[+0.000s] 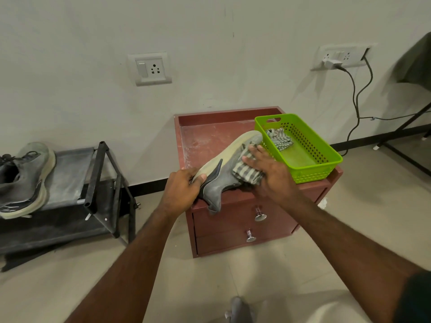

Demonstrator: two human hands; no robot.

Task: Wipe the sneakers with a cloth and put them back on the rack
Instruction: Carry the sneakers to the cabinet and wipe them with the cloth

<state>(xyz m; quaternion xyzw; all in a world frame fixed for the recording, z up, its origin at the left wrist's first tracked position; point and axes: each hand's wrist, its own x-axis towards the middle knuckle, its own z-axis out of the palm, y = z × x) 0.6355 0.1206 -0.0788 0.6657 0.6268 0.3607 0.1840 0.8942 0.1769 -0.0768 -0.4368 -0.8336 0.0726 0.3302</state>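
Note:
A grey sneaker point(224, 169) with a pale sole lies tilted on its side over the front of the red-brown cabinet point(233, 220). My left hand point(182, 187) grips its heel end. My right hand point(268, 171) presses a striped cloth point(247, 171) flat against the sneaker's side, fingers spread. The matching second sneaker point(23, 180) rests on the top shelf of the black shoe rack point(100, 178) at the left.
A green plastic basket point(310, 164) holding another striped cloth point(279, 138) stands on the cabinet's right side, touching the sneaker's toe. Cables point(356, 96) hang from a wall socket at the right. A dark table leg point(401, 155) crosses the far right floor.

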